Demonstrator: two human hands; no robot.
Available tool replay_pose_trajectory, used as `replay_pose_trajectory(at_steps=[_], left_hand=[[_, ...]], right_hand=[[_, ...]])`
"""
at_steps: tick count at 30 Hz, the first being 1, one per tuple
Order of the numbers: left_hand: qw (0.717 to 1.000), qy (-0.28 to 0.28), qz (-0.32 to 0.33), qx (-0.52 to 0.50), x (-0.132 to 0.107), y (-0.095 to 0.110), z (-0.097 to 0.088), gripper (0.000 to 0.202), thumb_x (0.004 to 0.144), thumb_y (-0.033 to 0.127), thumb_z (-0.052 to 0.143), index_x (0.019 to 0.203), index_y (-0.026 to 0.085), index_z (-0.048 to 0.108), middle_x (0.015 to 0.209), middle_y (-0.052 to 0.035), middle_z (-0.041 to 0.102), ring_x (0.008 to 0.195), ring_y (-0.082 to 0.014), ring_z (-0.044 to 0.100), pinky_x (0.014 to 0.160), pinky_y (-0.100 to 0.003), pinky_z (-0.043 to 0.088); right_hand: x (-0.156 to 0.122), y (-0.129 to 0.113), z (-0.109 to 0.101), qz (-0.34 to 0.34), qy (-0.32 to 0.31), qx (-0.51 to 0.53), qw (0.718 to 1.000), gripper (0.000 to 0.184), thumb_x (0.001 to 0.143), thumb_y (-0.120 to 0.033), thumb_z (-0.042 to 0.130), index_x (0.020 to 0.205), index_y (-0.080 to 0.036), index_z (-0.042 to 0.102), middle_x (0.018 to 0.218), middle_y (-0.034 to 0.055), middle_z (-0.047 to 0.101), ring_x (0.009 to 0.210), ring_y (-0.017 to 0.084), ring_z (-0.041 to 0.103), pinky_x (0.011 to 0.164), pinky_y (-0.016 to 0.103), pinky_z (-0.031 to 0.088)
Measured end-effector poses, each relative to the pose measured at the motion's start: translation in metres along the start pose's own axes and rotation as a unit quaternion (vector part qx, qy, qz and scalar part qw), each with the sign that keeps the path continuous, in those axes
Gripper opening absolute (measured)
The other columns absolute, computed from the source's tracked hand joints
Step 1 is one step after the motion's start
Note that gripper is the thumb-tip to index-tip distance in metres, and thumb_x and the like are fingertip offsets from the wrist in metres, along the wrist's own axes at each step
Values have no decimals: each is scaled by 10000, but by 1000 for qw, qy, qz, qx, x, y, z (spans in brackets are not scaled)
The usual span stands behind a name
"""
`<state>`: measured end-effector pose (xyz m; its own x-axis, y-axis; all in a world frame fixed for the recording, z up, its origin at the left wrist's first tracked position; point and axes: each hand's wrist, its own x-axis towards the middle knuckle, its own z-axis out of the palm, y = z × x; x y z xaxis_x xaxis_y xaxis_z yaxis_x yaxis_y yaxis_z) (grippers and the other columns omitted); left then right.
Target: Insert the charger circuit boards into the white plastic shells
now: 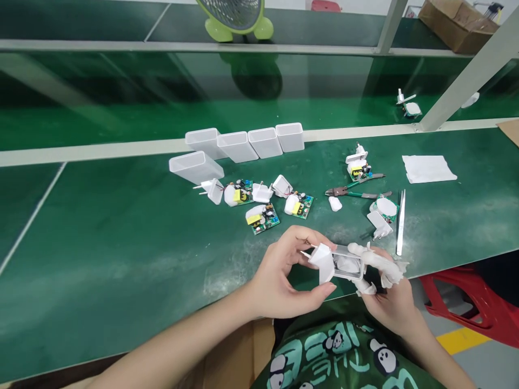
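Note:
My left hand pinches a white plug cap with two pins between thumb and fingers. My right hand, its fingertips wrapped in white tape, grips a white charger shell from the right. The cap sits at the shell's open left end, tilted. Both hands hover just over the near edge of the green bench.
Several empty white shells stand in a row behind. Circuit boards with plug caps lie in the middle. Cutters, tweezers and a white cloth lie to the right. A red stool stands below, a green fan far back.

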<state>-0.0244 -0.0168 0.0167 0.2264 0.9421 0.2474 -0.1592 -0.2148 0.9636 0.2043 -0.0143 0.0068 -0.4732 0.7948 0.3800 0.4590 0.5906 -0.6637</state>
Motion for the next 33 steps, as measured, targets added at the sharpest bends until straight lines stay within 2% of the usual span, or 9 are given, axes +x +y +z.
replay_pose_trajectory(at_steps=[9,14,17,19,21,23,26,29,33], left_hand=[[1000,15,-2,-15,0,0,2,511,736,88,793,1102,251,476,1131,-77,671,959,-164,677,696,-175,569],[995,46,-73,-56,3,3,0,467,789,155,792,1115,256,473,1113,-63,657,929,-157,689,650,-169,588],[995,78,-37,51,5,4,-4,386,864,241,728,1175,261,501,1192,-88,602,1004,-184,664,719,-239,619],[969,126,35,210,9,5,-11,300,905,227,664,1166,249,519,1181,-89,601,1057,-197,641,811,-283,608],[903,185,98,374,16,5,-23,245,913,193,626,1133,227,523,1140,-90,620,1085,-214,627,910,-342,570],[836,242,100,483,25,5,-42,196,923,209,591,1109,206,528,1152,-108,621,1138,-247,606,1001,-410,514],[774,320,18,546,36,5,-82,253,943,302,509,1160,176,537,1289,-168,555,1282,-323,519,1093,-499,425],[721,379,-96,572,38,1,-121,430,917,360,485,1282,137,522,1450,-221,426,1369,-440,401,1109,-607,355],[728,370,-177,550,34,-11,-149,443,911,395,487,1236,114,594,1472,-248,402,1304,-492,452,1041,-639,413]], right_hand=[[-1,2,-1,8,3,38,999,550,856,-38,565,1352,-257,475,1197,126,651,1169,273,625,969,454,555],[-11,1,-1,128,-51,139,981,545,915,-119,619,1398,-281,427,1315,123,591,1172,241,619,970,383,541],[3,0,-16,153,-53,178,971,567,919,-132,627,1404,-304,390,1324,119,569,1031,201,661,890,334,562],[30,5,-32,145,-28,181,972,573,899,-139,651,1385,-303,397,1304,114,567,968,187,668,826,306,572],[75,16,-50,111,4,164,980,560,856,-164,688,1342,-275,432,1250,112,578,1005,211,657,774,293,573],[132,34,-62,71,19,130,989,574,800,-195,701,1302,-230,426,1124,106,599,1025,241,639,703,281,558],[219,72,-59,95,51,4,994,639,722,-113,644,1301,-194,386,1023,79,617,912,231,632,710,315,536],[281,109,-32,164,49,-111,979,610,696,-46,633,1270,-125,441,963,95,626,832,238,604,818,402,502],[313,137,4,190,23,-128,973,475,752,-47,639,1204,-105,506,883,47,609,756,182,579,781,357,506]])
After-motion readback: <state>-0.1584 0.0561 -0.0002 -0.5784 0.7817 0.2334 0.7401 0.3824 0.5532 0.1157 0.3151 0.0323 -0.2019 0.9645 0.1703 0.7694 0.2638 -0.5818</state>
